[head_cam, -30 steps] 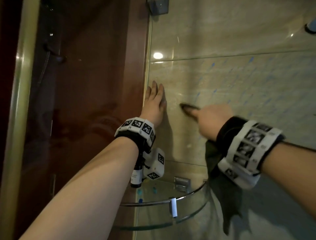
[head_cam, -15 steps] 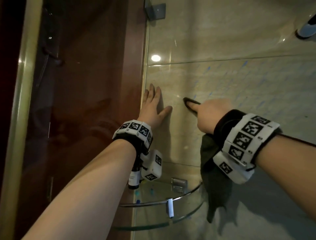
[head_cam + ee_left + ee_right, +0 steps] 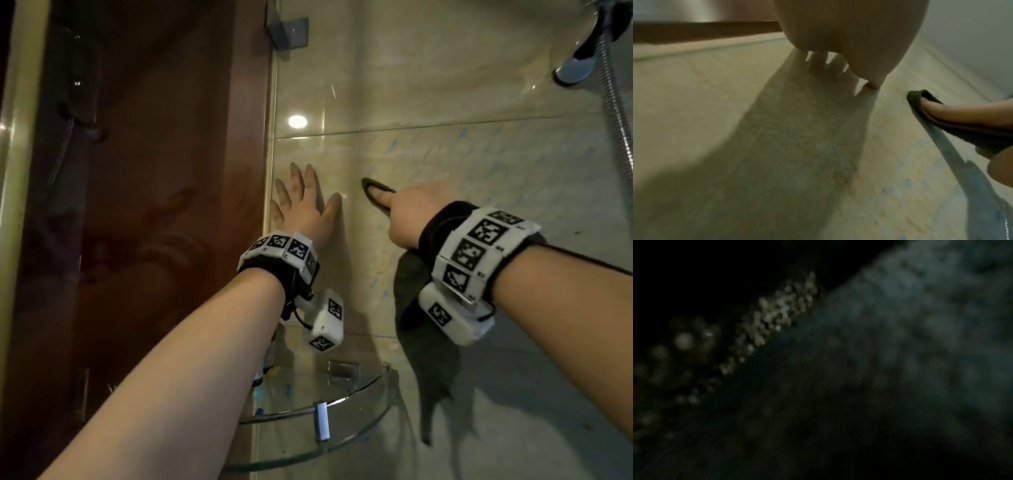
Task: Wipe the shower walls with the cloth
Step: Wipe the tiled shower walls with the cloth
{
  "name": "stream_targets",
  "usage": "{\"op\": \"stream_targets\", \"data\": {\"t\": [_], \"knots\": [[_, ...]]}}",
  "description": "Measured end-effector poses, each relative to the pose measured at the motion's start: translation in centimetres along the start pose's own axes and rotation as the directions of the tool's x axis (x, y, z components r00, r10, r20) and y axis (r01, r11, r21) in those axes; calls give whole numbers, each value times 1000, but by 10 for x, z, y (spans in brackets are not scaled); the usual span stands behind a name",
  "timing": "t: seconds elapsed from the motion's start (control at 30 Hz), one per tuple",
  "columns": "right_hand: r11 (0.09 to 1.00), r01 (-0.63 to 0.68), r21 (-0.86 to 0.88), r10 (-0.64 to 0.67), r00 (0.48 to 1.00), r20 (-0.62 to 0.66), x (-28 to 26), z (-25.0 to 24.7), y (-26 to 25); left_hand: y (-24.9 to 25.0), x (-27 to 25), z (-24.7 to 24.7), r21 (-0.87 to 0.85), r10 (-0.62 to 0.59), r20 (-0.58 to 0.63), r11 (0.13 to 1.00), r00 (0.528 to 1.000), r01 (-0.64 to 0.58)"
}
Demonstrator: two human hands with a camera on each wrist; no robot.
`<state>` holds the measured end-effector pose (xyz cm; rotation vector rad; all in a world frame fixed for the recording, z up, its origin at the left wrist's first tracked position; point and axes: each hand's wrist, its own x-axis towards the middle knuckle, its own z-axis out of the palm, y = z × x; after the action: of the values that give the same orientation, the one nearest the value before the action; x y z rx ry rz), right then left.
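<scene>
Glossy beige tiled shower wall (image 3: 445,85), faint blue flecks across it. Left hand (image 3: 305,205) lies flat and spread on the tile, likely bracing. Right hand (image 3: 407,212) presses the dark, nubby cloth (image 3: 424,359) to the wall, forefinger extended; the rest hangs limp above the curved glass shelf (image 3: 342,411).

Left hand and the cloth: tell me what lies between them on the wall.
Only bare tile wall separates the left hand from the cloth; head and left wrist views both show it.

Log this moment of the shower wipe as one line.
left hand: flat on tiled wall | right hand: presses dark cloth on wall | glass corner shelf below
</scene>
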<state>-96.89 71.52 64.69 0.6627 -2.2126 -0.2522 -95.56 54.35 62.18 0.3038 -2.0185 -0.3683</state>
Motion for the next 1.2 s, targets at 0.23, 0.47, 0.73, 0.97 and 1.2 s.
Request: {"op": "stream_targets", "data": {"t": [0.23, 0.47, 0.73, 0.97, 1.2], "knots": [[963, 260, -70, -259, 965, 31, -37, 33, -26, -4, 6, 0, 66, 65, -53, 996, 996, -61], [999, -23, 40, 24, 999, -33, -5, 3, 1, -2, 14, -9, 44, 65, -39, 997, 997, -64], [975, 216, -55, -218, 976, -31, -13, 16, -21, -2, 23, -12, 60, 104, -13, 993, 994, -103], [999, 25, -47, -26, 1000, -15, 11, -15, 1, -7, 24, -11, 69, 107, -36, 992, 994, -104], [998, 40, 49, -37, 997, -62, 30, 0, 7, 17, 34, -15, 22, 27, -80, 999, 996, -26]]}}
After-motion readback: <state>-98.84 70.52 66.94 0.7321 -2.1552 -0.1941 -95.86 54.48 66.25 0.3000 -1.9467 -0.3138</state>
